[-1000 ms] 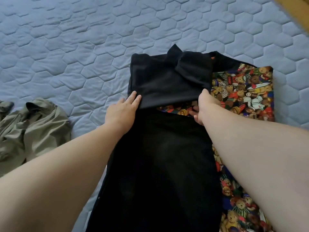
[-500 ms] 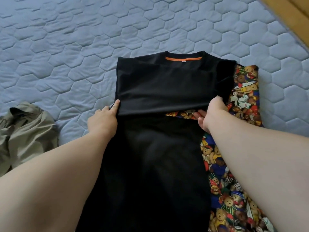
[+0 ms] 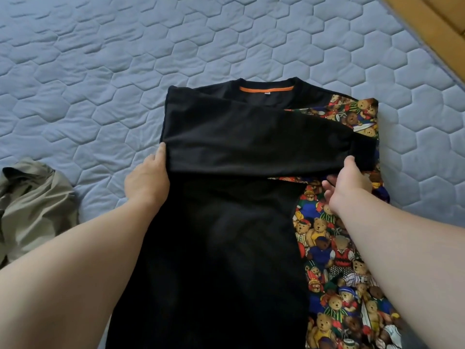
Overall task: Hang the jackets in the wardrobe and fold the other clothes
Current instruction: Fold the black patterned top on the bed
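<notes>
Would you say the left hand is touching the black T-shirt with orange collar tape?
Touching: head view shows the left hand gripping the black T-shirt at its folded edge.

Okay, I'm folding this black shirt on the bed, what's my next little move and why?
Probably fold the sleeve end back leftward over the chest. On the black shirt the sleeve lies across, but the end your right hand pinches overhangs onto the teddy-bear print fabric. Your left hand holds the opposite fold and can anchor it.
</notes>
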Tool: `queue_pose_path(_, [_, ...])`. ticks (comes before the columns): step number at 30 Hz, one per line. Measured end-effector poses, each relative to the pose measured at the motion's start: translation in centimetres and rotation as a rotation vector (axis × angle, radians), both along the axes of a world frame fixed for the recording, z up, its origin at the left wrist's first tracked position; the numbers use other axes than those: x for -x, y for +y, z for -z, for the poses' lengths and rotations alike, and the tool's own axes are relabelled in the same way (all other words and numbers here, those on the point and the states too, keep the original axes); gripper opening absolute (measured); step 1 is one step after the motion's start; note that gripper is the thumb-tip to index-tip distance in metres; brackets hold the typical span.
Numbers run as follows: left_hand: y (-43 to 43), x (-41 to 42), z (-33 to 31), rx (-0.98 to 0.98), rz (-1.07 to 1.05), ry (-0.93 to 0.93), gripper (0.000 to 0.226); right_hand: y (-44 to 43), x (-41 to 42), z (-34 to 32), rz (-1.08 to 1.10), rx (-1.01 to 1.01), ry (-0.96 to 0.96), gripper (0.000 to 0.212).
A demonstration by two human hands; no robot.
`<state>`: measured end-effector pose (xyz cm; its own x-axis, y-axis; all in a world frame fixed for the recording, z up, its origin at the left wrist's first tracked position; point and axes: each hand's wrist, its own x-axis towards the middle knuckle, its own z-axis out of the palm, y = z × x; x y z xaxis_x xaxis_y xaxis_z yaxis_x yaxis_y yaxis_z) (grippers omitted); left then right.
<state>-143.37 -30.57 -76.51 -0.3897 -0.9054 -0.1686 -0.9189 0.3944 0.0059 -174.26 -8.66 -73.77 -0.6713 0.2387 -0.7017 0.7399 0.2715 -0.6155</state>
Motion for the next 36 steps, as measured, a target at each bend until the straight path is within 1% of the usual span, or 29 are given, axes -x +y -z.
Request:
queue_pose_path(2, [-0.6,-0.8,0.2,-0.018,-0.179,0.082,0.061,-0.1,0.2,-0.1,0.039,0.045,-0.026,0.035])
queue_pose_path(4, [-1.0,-1.2,0.5,-0.064,-0.317,0.132,0.053,-0.1,0.4,0.1,0.065,0.103,-0.062,0.019])
queue_pose_path(5, [-0.9,-1.1,0.6,-0.082,-0.332,0.118,0.056,-0.1,0.5,0.3,0.041,0.115,-0.063,0.008])
queue_pose_path(6, [-0.7,-1.0,0.5,-0.086,-0.307,0.085,0.064,0.0,0.7,0.5,-0.025,0.1,-0.054,0.002])
queue_pose_path(8, [0.0,-0.8,0.3,-0.017,-0.162,-0.005,0.079,0.2,1.0,0.8,-0.146,0.092,-0.051,0.01])
queue_pose_path(9, [0.4,-0.6,0.2,0.045,-0.073,-0.035,0.083,0.4,1.1,0.8,-0.163,0.112,-0.051,0.014])
queue_pose_path(11, [1.0,0.0,0.3,0.125,0.103,-0.046,0.086,0.8,1.5,0.6,-0.135,0.119,-0.046,0.019])
queue_pose_path(13, [1.5,0.7,0.6,0.149,0.256,-0.059,0.087,1.2,1.9,0.3,-0.056,0.111,0.014,0.027])
queue_pose_path(15, [1.8,1.8,0.7,0.149,0.344,-0.075,0.087,1.4,2.2,0.0,-0.133,0.089,0.099,0.038])
queue_pose_path(17, [2.6,3.0,0.7,0.141,0.373,-0.058,0.086,1.6,2.6,-0.1,-0.207,0.063,0.147,0.041])
queue_pose_path(20, [5.4,5.0,0.5,0.173,0.429,0.074,0.077,1.8,3.2,0.1,-0.263,0.038,0.11,0.04])
queue_pose_path(23, [9.6,6.6,0.5,0.214,0.504,0.263,0.047,2.0,3.5,0.3,-0.372,0.015,0.041,0.047])
queue_pose_path(25, [12.3,7.4,0.5,0.162,0.541,0.286,0.036,2.2,3.7,0.4,-0.417,0.014,0.028,0.052])
queue_pose_path(27, [14.4,8.1,0.6,0.081,0.553,0.247,0.036,2.4,4.0,0.6,-0.443,-0.029,0.093,0.049])
queue_pose_path(30, [15.2,9.6,0.2,-0.006,0.516,0.211,0.041,2.8,5.1,0.8,-0.455,-0.146,0.236,0.046])
queue_pose_path(32, [15.2,10.6,-0.2,-0.021,0.53,0.247,0.039,3.3,5.7,1.2,-0.48,-0.178,0.226,0.047])
queue_pose_path(34, [15.1,11.5,-0.5,0.005,0.573,0.352,0.031,3.7,5.9,1.5,-0.547,-0.205,0.149,0.048])
queue_pose_path(36, [15.0,12.7,-1.0,0.058,0.587,0.398,0.027,3.8,6.0,1.3,-0.682,-0.334,0.17,0.046])
